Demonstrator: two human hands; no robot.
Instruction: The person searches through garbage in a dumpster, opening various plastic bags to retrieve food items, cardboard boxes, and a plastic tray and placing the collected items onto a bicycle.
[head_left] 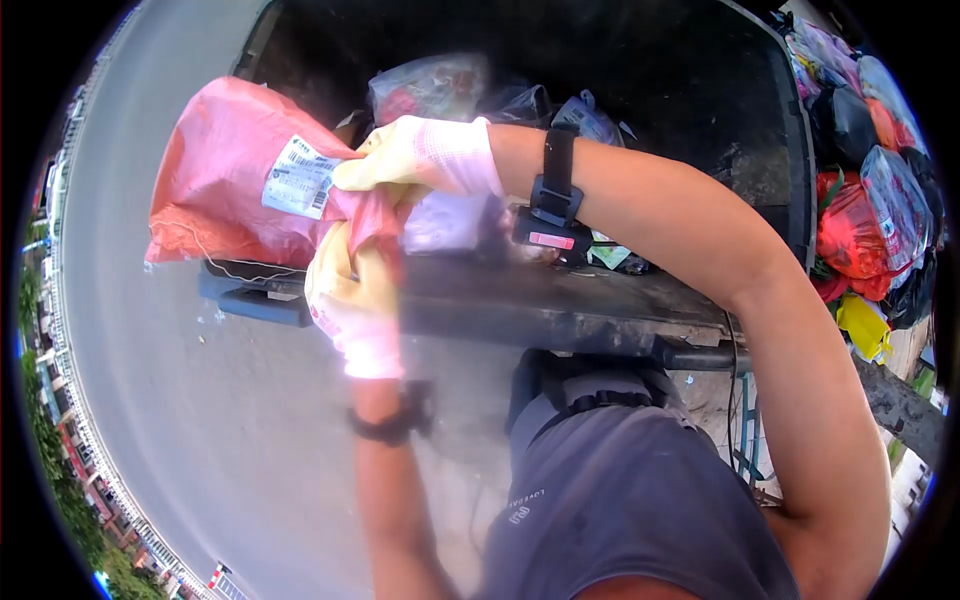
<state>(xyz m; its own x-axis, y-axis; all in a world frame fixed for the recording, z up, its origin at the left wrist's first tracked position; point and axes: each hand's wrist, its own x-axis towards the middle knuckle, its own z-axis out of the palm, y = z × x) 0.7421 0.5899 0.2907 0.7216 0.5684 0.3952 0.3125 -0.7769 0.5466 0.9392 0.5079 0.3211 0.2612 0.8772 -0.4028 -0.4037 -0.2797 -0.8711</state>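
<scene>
From where I stand, the pink bag (215,165) is up in the air by the cart's (480,312) near left corner, its full end out to the left. The gloved right hand (395,160) is closed on its gathered end (372,216); the left hand (345,280), also gloved, is closed on it just below, some fingertips hidden. I'd grip plenty of folds and pull gently, as such thin stuff might tear
</scene>
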